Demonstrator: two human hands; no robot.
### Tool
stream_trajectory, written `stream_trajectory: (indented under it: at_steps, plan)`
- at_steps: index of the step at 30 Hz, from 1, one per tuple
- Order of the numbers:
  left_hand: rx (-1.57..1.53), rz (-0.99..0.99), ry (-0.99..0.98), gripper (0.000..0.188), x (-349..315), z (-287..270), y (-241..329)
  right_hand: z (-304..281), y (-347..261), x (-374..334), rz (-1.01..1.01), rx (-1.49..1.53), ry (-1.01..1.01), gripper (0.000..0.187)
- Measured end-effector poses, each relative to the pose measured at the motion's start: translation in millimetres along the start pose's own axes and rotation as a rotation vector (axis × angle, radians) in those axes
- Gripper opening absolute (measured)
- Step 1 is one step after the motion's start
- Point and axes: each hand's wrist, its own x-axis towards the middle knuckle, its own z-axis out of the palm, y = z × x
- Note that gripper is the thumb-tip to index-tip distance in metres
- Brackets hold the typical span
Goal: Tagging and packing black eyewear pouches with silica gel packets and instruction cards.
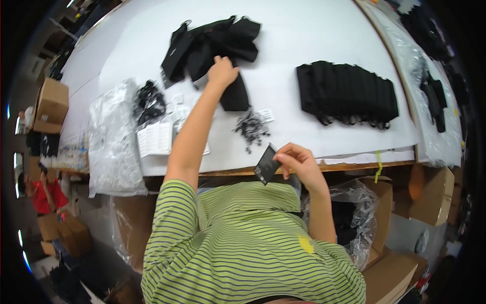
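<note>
My left hand (223, 73) reaches over a loose heap of black cloth items (190, 53) on the white table. Its fingers are curled against one black cloth piece (235, 96), whose lower end hangs toward me. My right hand (298, 161) pinches a black hang tag (266, 164) by its edge, just above the near table edge. The tag carries small pale printing. Between the hands lies a tangle of black tag strings (251, 127), with a white label (266, 115) beside it.
A neat row of black cloth items (349, 93) lies at right. At left are a clear plastic bag (116, 137), a bundle of black strings (149, 101) and white cards (154, 139). Cardboard boxes (435, 195) stand below the table. A person in red (49, 195) is far left.
</note>
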Motion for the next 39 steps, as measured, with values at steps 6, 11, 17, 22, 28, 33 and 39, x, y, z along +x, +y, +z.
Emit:
stream_trajectory:
  at_steps: [6,11,17,22,28,33,39]
  plan:
    - [0.033,0.13,0.17,0.021,22,6,-4,-24,2,-23,-0.045,0.015,0.136,0.013]
    - [-0.219,0.448,0.368,0.016,0,-45,-4,-25,0,-23,-0.012,0.005,0.11,0.014]
    - [-0.497,0.667,0.389,0.033,-102,-115,20,-6,-6,6,-0.029,-0.042,0.223,0.013]
    - [-0.498,0.496,0.341,0.045,-195,-109,12,33,-2,45,-0.305,-0.365,0.373,0.012]
    - [-0.735,0.332,0.235,0.027,-244,-99,14,66,-5,49,-0.345,-0.457,0.267,0.01]
    - [-0.843,0.161,0.23,0.022,-252,-100,8,67,3,40,-0.254,-0.329,0.047,0.011]
    - [-0.995,0.039,-0.027,0.017,-253,-94,-8,68,27,39,-0.159,-0.006,-0.087,0.011]
